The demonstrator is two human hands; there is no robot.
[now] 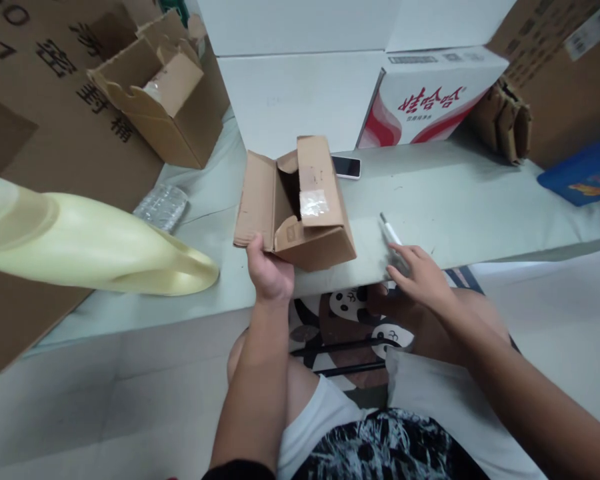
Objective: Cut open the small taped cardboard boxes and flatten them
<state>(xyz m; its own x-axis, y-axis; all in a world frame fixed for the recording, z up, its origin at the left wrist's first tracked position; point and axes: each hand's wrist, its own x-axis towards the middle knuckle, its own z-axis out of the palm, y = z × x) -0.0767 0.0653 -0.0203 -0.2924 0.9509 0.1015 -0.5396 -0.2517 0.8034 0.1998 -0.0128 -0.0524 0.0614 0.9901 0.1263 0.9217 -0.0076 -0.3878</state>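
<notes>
My left hand [273,272] grips the near left corner of a small brown cardboard box [325,177], its thumb over the edge of a folded-out flap. The box stands on the cloth-covered table with its top partly open, a strip of clear tape on one flap, and a dark inside whose contents I cannot make out. On the right, my right hand [420,273] is at the table's front edge, thumb and forefinger apart around a slim white pen-like tool [392,233] with a thin dark tip. The forefinger overlaps the tool; whether it presses on it I cannot tell.
A pale yellow bottle [95,247] leans in at left, near a clear plastic-wrapped pack [161,207]. Behind are an open carton [190,127], white boxes [300,100] and a phone [348,167]. Folded cardboard [505,123] and a blue packet [585,173] are at right.
</notes>
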